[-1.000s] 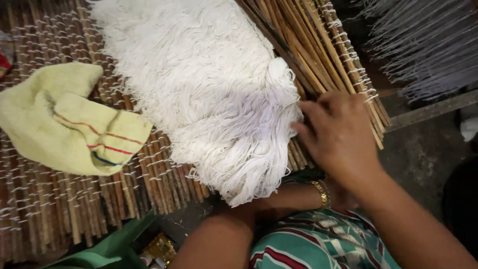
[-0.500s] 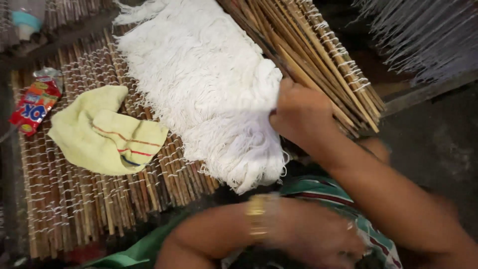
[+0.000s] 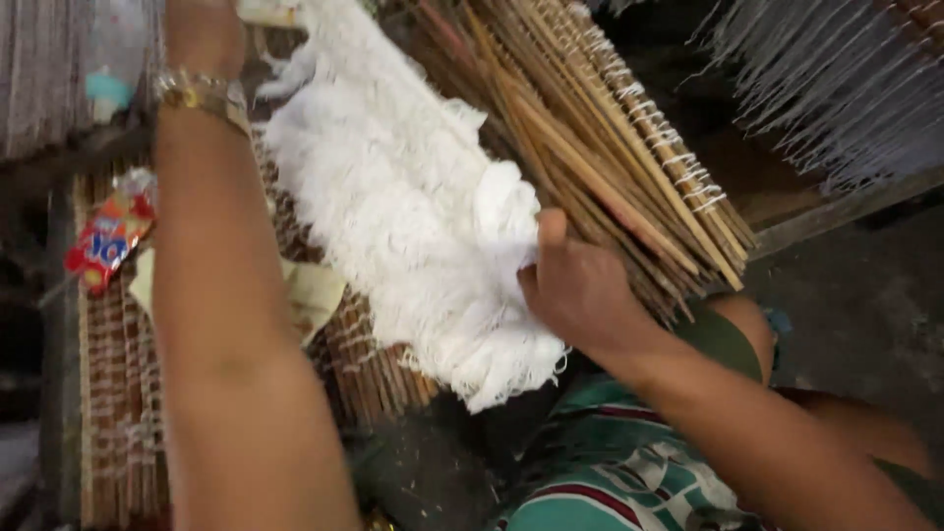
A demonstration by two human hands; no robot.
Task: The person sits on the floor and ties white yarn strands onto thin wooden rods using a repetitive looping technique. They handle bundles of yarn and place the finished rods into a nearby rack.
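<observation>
Centrally, white thread bundle [image 3: 413, 216] lies on the slatted bamboo mat [image 3: 118, 393]. Right hand [image 3: 580, 290] pinches its edge at 4 o'clock, grip clenched on strands. Left hand's grip is out of frame at 11; only the forearm [image 3: 216, 295] crosses. Snack wrapper [image 3: 106, 241] at 9. Step seems to be separating strands; needs a steady pull.

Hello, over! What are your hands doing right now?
Right hand gripping the white thread bundle at its edge. Left hand out of view, forearm reaching up across the bamboo mat. Stick bundle lies right beside the threads.
</observation>
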